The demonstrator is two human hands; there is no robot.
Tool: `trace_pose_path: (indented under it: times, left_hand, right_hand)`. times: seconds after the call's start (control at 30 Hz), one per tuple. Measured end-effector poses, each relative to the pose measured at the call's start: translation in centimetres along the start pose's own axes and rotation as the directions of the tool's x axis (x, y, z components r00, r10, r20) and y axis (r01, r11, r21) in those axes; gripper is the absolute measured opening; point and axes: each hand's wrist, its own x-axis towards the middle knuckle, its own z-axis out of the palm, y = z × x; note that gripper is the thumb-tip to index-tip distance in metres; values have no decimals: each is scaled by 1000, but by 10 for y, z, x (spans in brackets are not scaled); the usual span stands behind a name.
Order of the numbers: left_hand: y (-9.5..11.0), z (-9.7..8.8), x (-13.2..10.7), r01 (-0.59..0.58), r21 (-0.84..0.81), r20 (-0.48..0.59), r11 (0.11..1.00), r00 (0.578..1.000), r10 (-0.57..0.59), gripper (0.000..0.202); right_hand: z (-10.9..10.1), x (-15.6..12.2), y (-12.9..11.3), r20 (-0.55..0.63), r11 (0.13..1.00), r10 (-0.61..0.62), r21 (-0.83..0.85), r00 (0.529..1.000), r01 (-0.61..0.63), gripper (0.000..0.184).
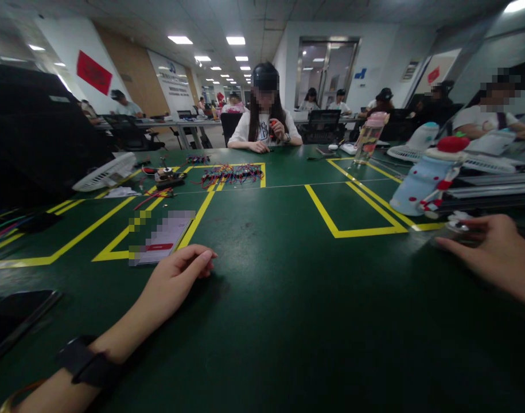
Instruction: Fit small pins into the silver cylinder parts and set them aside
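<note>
My left hand (178, 278) rests on the green table mat (288, 287), fingers loosely curled, nothing in it. It lies just below a blurred card or booklet (161, 238) inside a yellow-taped box. A black band sits on that wrist. My right hand (490, 252) lies on the mat at the right edge, fingers stretched leftward, holding nothing. It sits just below a small white object (457, 221) and a light-blue bottle with a red cap (430, 178).
Across the table a person sits with a pile of coloured wires (232, 174) in front. A white fan (105, 172) and small tools lie left. A clear pink-lidded bottle (369, 137) stands far right. A dark phone (12, 318) lies near left.
</note>
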Motion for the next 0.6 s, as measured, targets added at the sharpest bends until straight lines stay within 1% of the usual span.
trace_pose_path:
  times: [0.03, 0.1, 0.13, 0.17, 0.2, 0.23, 0.27, 0.3, 0.33, 0.37, 0.4, 0.43, 0.47, 0.5, 0.53, 0.6]
  left_hand:
    - [1, 1, 0, -3, 24, 3, 1000, 1000, 3, 25]
    - [3, 1, 1, -11, 54, 8, 998, 1000, 10, 26]
    - [3, 1, 1, -14, 55, 8, 998, 1000, 13, 27]
    - [3, 1, 1, -14, 50, 5, 999, 1000, 14, 27]
    - [2, 1, 1, -12, 43, 2, 999, 1000, 12, 28]
    - [1, 1, 1, -9, 38, -1, 999, 1000, 9, 28]
    - [0, 0, 1, -7, 36, 1, 999, 1000, 7, 28]
    - [-1, 0, 1, -4, 38, 6, 999, 1000, 4, 28]
    - [-2, -1, 1, -2, 39, 10, 999, 1000, 1, 28]
    - [-2, -1, 1, 0, 35, 10, 999, 1000, 0, 28]
    - [-3, -2, 2, 1, 28, 9, 1000, 1000, -1, 28]
    - [-4, -3, 2, 2, 20, 7, 1000, 1000, -2, 27]
    - [-5, -3, 2, 3, 13, 6, 1000, 1000, -3, 27]
    - [-6, -4, 3, 4, 8, 7, 1000, 1000, -4, 27]
    - [-6, -4, 3, 4, 6, 10, 1000, 1000, -4, 27]
    - [-5, -3, 4, 0, 9, 14, 1000, 1000, 0, 27]
  right_hand:
    - [1, -1, -7, 15, 999, 5, 33, 1000, -6, 67]
    - [4, -13, -32, 96, 984, -9, 176, 995, -8, 66]
    - [6, -24, -50, 142, 958, -56, 287, 988, 13, 64]
    - [8, -39, -69, 201, 914, -136, 404, 970, 44, 61]
    - [11, -55, -90, 258, 835, -256, 544, 932, 79, 58]
    - [14, -72, -110, 286, 731, -403, 672, 870, 118, 56]
    - [19, -89, -130, 277, 641, -533, 749, 799, 168, 52]
    - [23, -105, -147, 248, 562, -637, 797, 730, 220, 48]
    - [28, -118, -162, 213, 499, -709, 825, 672, 266, 44]
    - [32, -128, -173, 189, 460, -760, 833, 622, 309, 41]
    - [36, -136, -182, 180, 439, -794, 830, 581, 343, 39]
    - [40, -141, -188, 182, 432, -815, 823, 550, 368, 37]
    - [44, -145, -191, 193, 434, -829, 814, 525, 386, 37]
    - [47, -147, -192, 206, 440, -835, 806, 510, 396, 38]
    - [49, -149, -191, 218, 448, -836, 802, 504, 395, 39]
    - [53, -150, -189, 238, 461, -823, 810, 515, 363, 43]
